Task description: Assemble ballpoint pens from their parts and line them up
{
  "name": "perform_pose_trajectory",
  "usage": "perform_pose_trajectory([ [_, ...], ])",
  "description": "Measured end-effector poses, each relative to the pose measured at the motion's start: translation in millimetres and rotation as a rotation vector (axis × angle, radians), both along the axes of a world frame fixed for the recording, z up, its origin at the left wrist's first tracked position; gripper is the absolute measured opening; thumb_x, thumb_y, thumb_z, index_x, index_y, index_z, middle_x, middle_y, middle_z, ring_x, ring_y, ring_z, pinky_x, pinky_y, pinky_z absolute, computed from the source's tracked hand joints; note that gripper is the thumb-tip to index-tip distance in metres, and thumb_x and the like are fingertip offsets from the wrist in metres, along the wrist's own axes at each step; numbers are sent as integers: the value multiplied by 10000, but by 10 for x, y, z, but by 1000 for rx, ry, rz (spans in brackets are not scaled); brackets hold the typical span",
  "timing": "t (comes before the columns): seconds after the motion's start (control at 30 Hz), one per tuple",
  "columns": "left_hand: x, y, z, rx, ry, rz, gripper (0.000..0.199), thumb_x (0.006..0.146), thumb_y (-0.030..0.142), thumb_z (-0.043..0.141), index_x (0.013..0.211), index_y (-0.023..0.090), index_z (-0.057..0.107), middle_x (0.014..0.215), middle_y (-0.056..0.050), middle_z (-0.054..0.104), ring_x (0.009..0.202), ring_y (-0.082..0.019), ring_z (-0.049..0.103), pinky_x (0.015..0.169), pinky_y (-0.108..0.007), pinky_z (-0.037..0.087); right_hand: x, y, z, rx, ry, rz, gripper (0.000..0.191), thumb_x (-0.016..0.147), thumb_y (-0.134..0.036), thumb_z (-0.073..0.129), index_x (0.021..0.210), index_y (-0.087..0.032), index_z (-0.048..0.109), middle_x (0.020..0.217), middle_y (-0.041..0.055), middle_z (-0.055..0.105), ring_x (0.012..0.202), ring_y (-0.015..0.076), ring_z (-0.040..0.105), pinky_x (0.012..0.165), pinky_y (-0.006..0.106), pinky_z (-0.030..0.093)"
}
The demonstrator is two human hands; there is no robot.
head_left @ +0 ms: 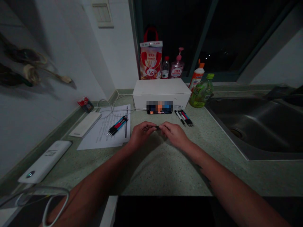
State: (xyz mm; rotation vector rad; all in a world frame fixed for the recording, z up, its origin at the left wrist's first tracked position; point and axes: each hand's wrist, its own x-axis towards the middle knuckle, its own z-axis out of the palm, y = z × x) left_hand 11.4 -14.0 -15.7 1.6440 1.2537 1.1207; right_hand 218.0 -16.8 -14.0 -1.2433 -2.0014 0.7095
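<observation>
Over the middle of the counter, my left hand and my right hand meet with their fingertips almost together. Both are closed in a pinch on a thin dark pen, mostly covered by the fingers. To the left, several pens with black, blue and red parts lie on a printed sheet. Several more pens, white, black, red and blue, lie side by side beyond my right hand. A phone showing a picture leans against a white box just behind my hands.
On the left lie a white power bank, a flat white box, a small red and black packet and a white cable. A green bottle stands beside the steel sink. Other bottles and a red bag line the window.
</observation>
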Motion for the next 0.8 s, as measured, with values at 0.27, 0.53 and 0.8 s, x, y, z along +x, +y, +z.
perform_pose_trajectory([
  [0.27, 6, 12, -33, -32, -27, 6, 117, 843, 299, 786, 923, 213, 785, 953, -61, 838, 907, -236, 780, 904, -382, 616, 19, 23, -20, -21, -4, -9, 270, 1070, -385, 518, 968, -230, 714, 769, 17, 721, 724, 198, 668, 709, 314, 484],
  [0.53, 17, 10, 9, -29, 24, 15, 95, 836, 296, 797, 902, 227, 795, 945, -56, 841, 909, -239, 779, 892, -388, 627, 13, 36, -42, -18, 10, 0, 229, 1052, -384, 559, 980, -232, 715, 816, 25, 739, 758, 205, 681, 693, 309, 489],
  [0.8, 6, 13, 20, -46, 14, 2, 77, 834, 301, 784, 858, 230, 799, 920, -55, 840, 884, -237, 772, 887, -380, 610, 28, 34, -19, 23, -20, -3, 167, 1026, -347, 602, 980, -233, 714, 855, 24, 754, 761, 200, 674, 704, 313, 469],
])
